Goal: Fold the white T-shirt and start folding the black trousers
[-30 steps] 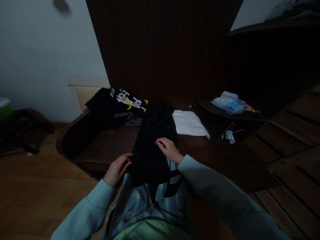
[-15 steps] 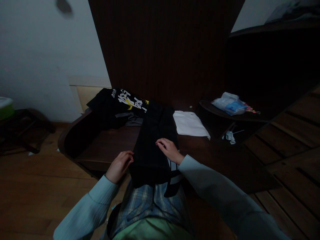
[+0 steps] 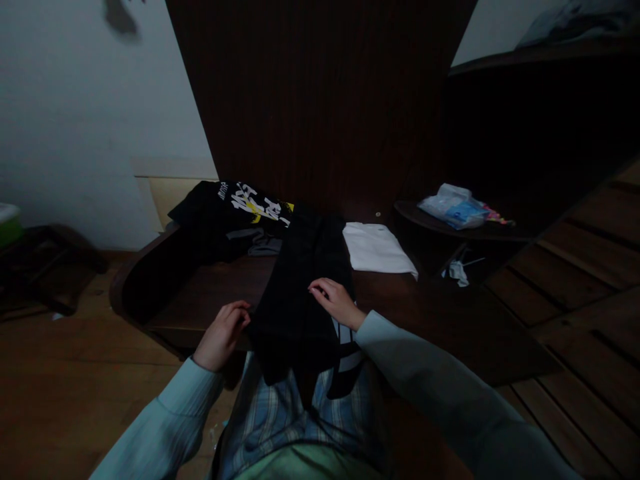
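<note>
Black trousers [image 3: 300, 320] with white-grey stripes near the lower right lie lengthwise across the dark wooden bench, their near end hanging over its front edge by my knees. My left hand [image 3: 224, 333] is closed at the left edge of the trousers, fingertips pinched together there. On top of the cloth, toward its right side, my right hand [image 3: 337, 303] has bent fingers drawn together against the fabric; how much cloth it grips is hard to see. A folded white garment [image 3: 380, 248] lies right of the trousers. Behind on the left is a black shirt [image 3: 200, 207] with white and yellow print.
The bench [image 3: 210, 293] has a raised curved left end. A small shelf [image 3: 425, 220] at right carries a clear-and-blue plastic package [image 3: 455, 208]. A dark stool [image 3: 55, 267] with a green-and-white container [image 3: 9, 223] stands at far left. Wooden slats [image 3: 590, 267] are at right.
My left hand has moved left and slightly down, and the near left edge of the trousers has spread leftward with it. My right hand stays in nearly the same place.
</note>
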`<state>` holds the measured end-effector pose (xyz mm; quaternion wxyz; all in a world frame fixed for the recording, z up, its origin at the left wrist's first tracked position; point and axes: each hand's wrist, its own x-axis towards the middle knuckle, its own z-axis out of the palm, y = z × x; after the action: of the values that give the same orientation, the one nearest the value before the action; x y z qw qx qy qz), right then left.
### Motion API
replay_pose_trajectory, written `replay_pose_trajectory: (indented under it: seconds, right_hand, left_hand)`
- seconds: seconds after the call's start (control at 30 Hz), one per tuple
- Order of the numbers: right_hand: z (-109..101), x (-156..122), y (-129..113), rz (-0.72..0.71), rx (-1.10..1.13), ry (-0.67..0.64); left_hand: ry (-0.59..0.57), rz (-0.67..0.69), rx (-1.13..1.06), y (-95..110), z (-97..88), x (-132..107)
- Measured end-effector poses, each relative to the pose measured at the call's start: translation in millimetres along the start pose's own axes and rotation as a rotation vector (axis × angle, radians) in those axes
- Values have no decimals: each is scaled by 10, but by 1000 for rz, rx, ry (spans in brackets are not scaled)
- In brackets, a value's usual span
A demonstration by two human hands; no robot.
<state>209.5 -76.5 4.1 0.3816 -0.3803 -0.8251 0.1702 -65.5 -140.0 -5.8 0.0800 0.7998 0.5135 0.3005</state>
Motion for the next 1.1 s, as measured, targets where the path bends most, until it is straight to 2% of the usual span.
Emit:
replay_pose_trajectory:
  seconds: [0.1, 0.17, 0.27, 0.37, 0.47, 0.57, 0.63, 0.83, 0.93, 1.1]
  right_hand:
    - [1, 7, -3, 3, 9, -2]
    - [2, 10, -4, 4, 11, 1]
    - [2, 12, -2, 10, 3, 3]
    - [1, 7, 3, 16, -19, -8]
    - [2, 1, 6, 28, -31, -21]
    - [3, 0, 6, 29, -31, -14]
    - [5, 4, 5, 25, -23, -11]
    - [2, 6, -19, 4, 20, 3]
    - [-6, -6, -15, 32, 115, 105]
    - [-89, 40, 145, 335, 422, 490]
  left_hand:
    - [-25, -12, 18, -23, -45, 9]
    - [-7, -12, 1, 50, -54, 35]
    - [-4, 25, -39, 297, -19, 95]
    - [-86, 108, -70, 587, 88, 165]
    - [-171, 204, -81, 775, 235, 242]
    - [-239, 297, -32, 816, 343, 322]
    - [-237, 318, 29, 791, 365, 368]
    - [-174, 246, 122, 727, 309, 416]
    - [-199, 252, 23, 742, 333, 405]
    - [-298, 296, -65, 758, 443, 385]
